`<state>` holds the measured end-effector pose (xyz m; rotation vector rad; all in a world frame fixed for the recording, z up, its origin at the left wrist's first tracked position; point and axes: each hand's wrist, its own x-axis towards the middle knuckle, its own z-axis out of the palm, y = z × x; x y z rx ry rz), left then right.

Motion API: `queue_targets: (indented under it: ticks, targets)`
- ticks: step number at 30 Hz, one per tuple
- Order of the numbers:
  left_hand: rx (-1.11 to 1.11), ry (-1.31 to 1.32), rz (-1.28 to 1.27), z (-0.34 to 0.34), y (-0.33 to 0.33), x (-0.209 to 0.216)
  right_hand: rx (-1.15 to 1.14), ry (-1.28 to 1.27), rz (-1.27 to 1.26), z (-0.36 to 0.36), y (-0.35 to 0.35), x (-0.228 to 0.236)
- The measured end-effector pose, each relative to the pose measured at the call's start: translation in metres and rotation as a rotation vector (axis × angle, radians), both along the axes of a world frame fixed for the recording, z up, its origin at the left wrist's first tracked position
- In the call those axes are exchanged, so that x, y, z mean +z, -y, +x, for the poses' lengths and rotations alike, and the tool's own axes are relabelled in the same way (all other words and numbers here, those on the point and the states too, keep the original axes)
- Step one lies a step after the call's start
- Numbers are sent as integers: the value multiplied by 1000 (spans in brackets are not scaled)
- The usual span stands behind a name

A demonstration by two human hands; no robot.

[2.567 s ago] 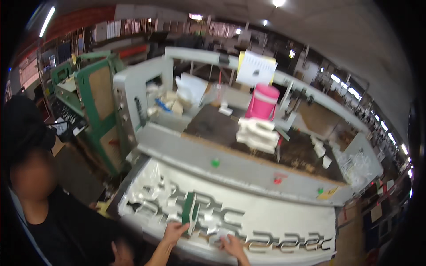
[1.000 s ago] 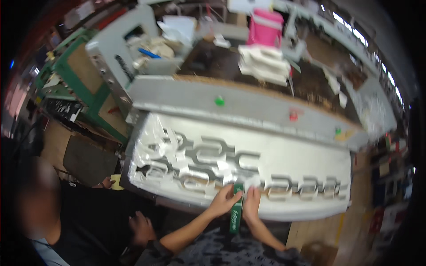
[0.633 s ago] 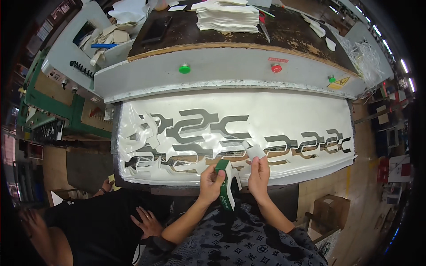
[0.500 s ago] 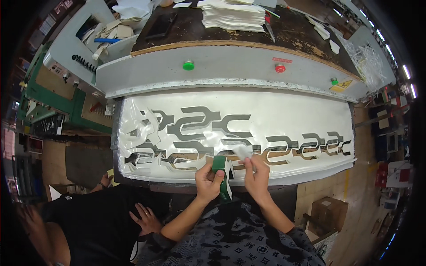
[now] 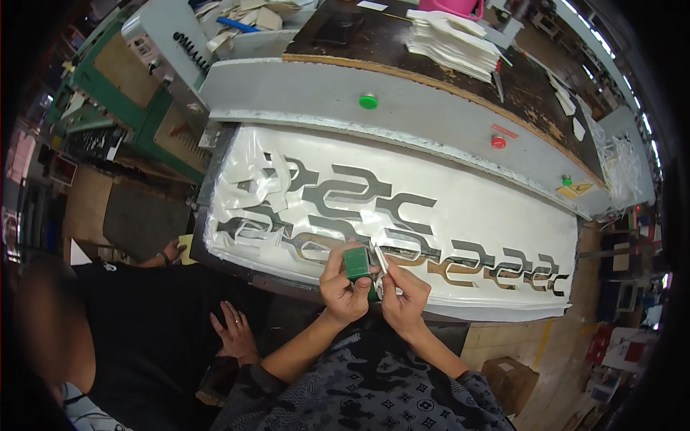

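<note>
My left hand [image 5: 345, 294] grips a small green box [image 5: 356, 263] above the front edge of the white sheets. The fingers wrap its far side and the thumb presses its near side. Close beside it, my right hand [image 5: 405, 296] pinches a thin white paper-like piece [image 5: 382, 260] against the right side of the box. What this piece is, and whether it is still attached to the box, I cannot tell. Beneath my hands lies a stack of white sheets [image 5: 503, 215] with rows of fork-shaped cut-outs [image 5: 345, 197].
Behind the sheets runs a grey machine beam [image 5: 431, 115] with a green button [image 5: 369, 102] and a red button [image 5: 498, 141]. On its brown top sit stacked white cut pieces [image 5: 453, 47] and scissors [image 5: 498, 79]. At my left is another person in black [image 5: 158, 323].
The view has turned, so the bench now slants down to the right. My right hand has brought the white piece down from above the sheets to the side of the green box.
</note>
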<state>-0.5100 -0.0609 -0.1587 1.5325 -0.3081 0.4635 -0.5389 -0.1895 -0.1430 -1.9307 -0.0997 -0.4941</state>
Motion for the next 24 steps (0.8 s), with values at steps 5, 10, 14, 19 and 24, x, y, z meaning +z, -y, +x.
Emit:
queue_targets:
  ticks: [5, 10, 14, 19, 24]
  targets:
    - [23, 50, -3, -3, -7, 5, 5, 114, 5, -5, -10, -11]
    - [-45, 77, 22, -2, -11, 10, 47, 101, -55, -10, 0, -12]
    - [-119, 103, 48, 0, -6, 6, -46, 144, 1, -14, 0, -19]
    - [-202, 87, 21, 2, 4, 0, -18, -164, 195, -16, 13, -18]
    - [-185, 89, 98, 12, 1, -9, -76, -402, 822, -7, 17, -42]
